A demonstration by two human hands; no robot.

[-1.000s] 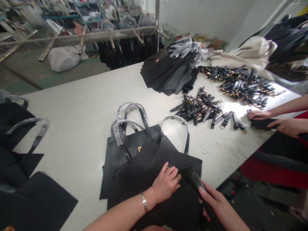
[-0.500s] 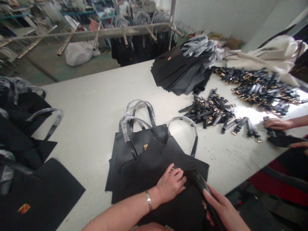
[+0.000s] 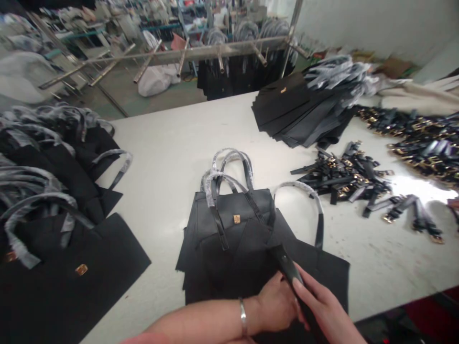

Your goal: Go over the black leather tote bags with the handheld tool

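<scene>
In the head view, my right hand grips a long black strap-like piece with a small round mark near its broad tip. My left hand, a metal bracelet on its wrist, is curled just under that piece. Its fingertips are mostly hidden, and I cannot make out what they hold. Beneath both hands lies a small stack of black handbag panels with plastic-wrapped handles. One panel carries a small gold clasp plate.
More black bag panels are heaped at the left. On the white table, a fanned panel stack lies at the back, beside piles of black buckled straps. Behind stands a metal rack. Part of another person's hand shows at the right edge.
The view has swung left, shifting things rightward. My left hand has moved down and toward my right hand, its fingers now under the black piece. The other person's hands have mostly left view.
</scene>
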